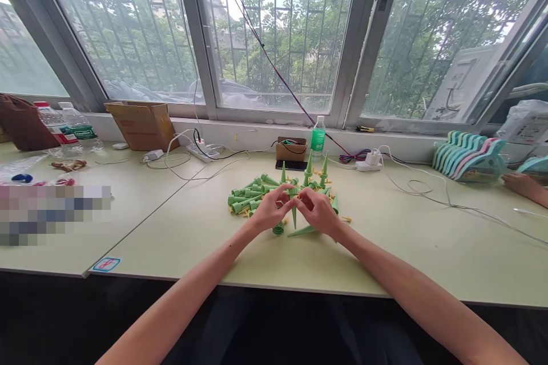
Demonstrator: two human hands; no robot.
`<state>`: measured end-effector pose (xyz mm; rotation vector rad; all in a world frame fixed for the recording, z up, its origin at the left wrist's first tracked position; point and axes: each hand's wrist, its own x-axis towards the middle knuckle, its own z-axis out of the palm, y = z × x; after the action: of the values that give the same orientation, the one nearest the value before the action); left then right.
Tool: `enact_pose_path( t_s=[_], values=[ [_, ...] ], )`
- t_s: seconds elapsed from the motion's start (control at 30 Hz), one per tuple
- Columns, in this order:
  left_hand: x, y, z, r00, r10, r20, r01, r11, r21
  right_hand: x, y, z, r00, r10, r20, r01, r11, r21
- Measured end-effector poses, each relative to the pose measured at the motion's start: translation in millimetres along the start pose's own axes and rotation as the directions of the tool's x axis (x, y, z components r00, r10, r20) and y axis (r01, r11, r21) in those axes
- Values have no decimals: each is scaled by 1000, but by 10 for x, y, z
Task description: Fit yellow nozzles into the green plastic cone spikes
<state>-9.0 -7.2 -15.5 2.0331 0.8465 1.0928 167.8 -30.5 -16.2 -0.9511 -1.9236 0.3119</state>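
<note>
Over the front of a heap of green plastic watering spikes (246,203), both of my hands meet with their fingertips together. My left hand (270,209) is closed around the top of one green watering spike (294,218), whose pointed end hangs down between the hands. My right hand (319,211) pinches at the same spot, and whatever small piece is in its fingers is mostly hidden. Small yellow pieces (347,219) lie among and beside the spikes. Behind my hands a few spikes (309,170) stand point up. A green cap (278,228) lies near my left wrist.
Behind the heap are a small brown box (291,150), a dark phone (290,165) and a green-labelled bottle (318,138). Cables and a power strip (202,151) run along the sill. At right, turquoise hangers (468,157) stand near another person's hand (524,187).
</note>
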Motion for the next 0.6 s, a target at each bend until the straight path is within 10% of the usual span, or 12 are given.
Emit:
enact_pose_path(
  t_s=[0.6],
  values=[
    [0, 52, -33, 999, 33, -24, -33, 999, -21, 39, 93, 18, 990, 17, -143, -34, 993, -117]
  ],
)
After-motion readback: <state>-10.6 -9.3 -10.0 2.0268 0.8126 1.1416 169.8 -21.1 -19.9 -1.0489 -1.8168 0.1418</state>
